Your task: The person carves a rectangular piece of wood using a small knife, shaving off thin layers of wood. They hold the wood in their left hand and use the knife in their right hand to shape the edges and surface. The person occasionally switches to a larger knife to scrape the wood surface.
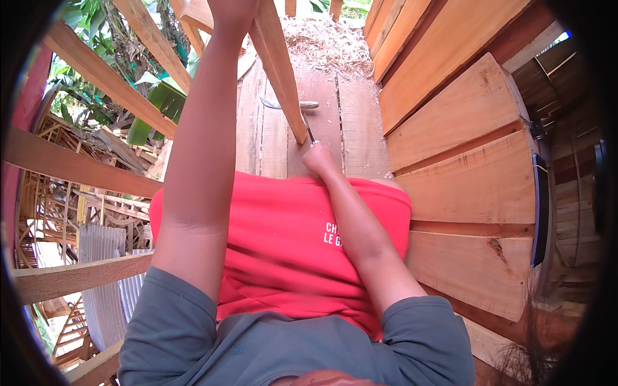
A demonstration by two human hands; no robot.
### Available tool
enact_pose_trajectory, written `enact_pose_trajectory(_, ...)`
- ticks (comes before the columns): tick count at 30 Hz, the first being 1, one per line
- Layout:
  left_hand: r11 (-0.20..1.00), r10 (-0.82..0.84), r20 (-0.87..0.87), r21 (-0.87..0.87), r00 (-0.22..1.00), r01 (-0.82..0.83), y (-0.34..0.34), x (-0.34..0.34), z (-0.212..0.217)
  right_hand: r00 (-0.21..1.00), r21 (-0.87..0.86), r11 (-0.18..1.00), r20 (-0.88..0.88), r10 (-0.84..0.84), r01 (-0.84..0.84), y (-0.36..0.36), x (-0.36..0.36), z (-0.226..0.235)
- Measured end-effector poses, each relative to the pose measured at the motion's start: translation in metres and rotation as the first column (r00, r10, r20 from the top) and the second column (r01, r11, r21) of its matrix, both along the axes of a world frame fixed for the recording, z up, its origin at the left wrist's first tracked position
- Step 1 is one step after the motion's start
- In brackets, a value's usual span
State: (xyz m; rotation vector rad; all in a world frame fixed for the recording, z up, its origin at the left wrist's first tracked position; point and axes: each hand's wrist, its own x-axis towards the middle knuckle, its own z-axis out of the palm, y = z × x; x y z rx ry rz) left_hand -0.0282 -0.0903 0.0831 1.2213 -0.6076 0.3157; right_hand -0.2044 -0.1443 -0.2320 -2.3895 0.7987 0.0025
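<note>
My right hand (pixel 317 159) is closed around the handle of a knife (pixel 310 132), its narrow dark blade lying against the lower end of a long wooden strip (pixel 275 58). The strip slants from the top edge down towards the floorboards. My left arm reaches far up beside it, and only the base of my left hand (pixel 233 9) shows at the top edge; its fingers are out of the picture. Beyond the strip, a second knife (pixel 310 105) with a curved pale blade lies on the boards, partly covered by the strip.
Plank floorboards (pixel 365 128) lie ahead, with a heap of wood shavings (pixel 328 45) at the far end. A plank wall (pixel 470 174) runs along the right. Wooden rails (pixel 84 161) stand at the left, with corrugated sheet (pixel 102 283) below. Red cloth (pixel 277 238) covers my lap.
</note>
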Motion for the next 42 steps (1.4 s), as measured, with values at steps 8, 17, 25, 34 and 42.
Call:
enact_pose_trajectory(8,0.999,-0.029,0.037,-0.023,0.999,0.030,-0.023,-0.015,0.002,0.983,-0.002,1.000,-0.183,-0.018,0.018,-0.039,-0.015,-0.053)
enact_pose_trajectory(17,0.998,-0.049,0.026,-0.031,0.998,0.050,0.042,0.004,-0.012,0.993,0.037,0.996,-0.090,-0.075,0.079,-0.036,0.002,0.021)
enact_pose_trajectory(25,0.926,-0.198,0.181,-0.288,0.963,0.244,0.098,0.015,0.019,0.995,0.092,0.990,-0.008,-0.103,0.103,-0.026,0.001,0.027)
enact_pose_trajectory(34,0.959,-0.237,0.261,0.215,0.936,0.183,0.152,0.017,0.068,1.000,0.118,0.993,0.003,-0.024,0.024,-0.037,-0.001,0.020)
enact_pose_trajectory(42,0.996,-0.057,0.109,0.074,0.992,0.049,0.146,0.048,0.011,0.996,0.233,0.972,-0.067,0.056,-0.039,-0.025,-0.001,0.046)
